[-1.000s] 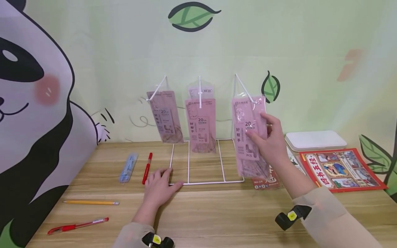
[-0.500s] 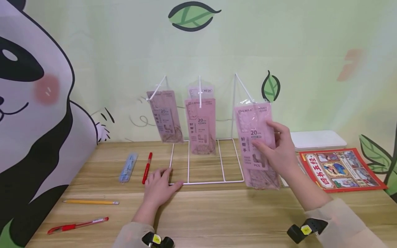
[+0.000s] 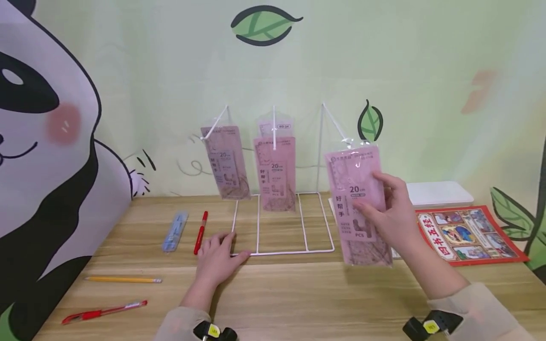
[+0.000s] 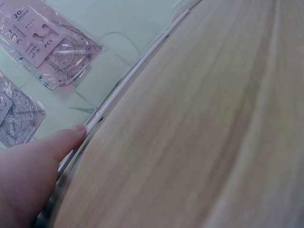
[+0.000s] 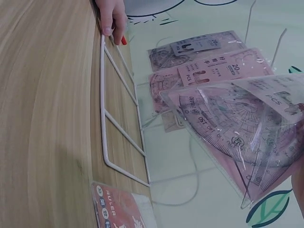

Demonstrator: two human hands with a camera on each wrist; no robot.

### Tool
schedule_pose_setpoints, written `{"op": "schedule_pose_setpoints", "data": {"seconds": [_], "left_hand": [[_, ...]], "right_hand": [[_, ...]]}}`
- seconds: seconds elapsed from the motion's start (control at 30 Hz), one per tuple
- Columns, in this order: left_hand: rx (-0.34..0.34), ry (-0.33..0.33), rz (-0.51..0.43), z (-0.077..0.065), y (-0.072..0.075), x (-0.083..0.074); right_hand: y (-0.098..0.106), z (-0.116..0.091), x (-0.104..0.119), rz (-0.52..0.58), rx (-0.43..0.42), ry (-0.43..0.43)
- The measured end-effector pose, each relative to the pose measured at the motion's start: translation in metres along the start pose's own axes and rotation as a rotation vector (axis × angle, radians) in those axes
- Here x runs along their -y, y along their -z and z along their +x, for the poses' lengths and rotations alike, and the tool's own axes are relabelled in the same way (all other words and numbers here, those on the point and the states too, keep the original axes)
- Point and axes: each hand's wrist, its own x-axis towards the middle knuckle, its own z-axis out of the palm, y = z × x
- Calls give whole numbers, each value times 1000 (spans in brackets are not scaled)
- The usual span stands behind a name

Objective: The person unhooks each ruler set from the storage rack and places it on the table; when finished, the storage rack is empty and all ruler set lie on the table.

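My right hand grips a pink ruler-set pack by its right edge, thumb in front. Through the clear plastic in the right wrist view, a protractor shows. The pack's top lies at the tip of the rack's right prong; I cannot tell whether the prong still passes through it. A white wire display rack stands on the table. My left hand rests on its front left corner, thumb on the front wire. Similar packs hang on the left prong and the middle prong.
Left of the rack lie a blue packet, a red marker, a yellow pencil and a red pen. At right are a red book, a white case and a red ruler packet.
My right hand has drawn the pink pack outward along the right prong to its tip, moving right and lower in the head view. The left hand has stayed on the rack.
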Motion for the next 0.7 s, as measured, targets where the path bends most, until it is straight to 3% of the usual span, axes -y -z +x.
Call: {"op": "schedule_pose_setpoints", "data": {"seconds": [0.33,0.7], "left_hand": [[-4,-6,12,1,0,-1],[6,1,5,-1,2,-1]], "right_hand": [[6,-2,2,68,-29,48],[17,-11,-29,69,-203,-162]]}}
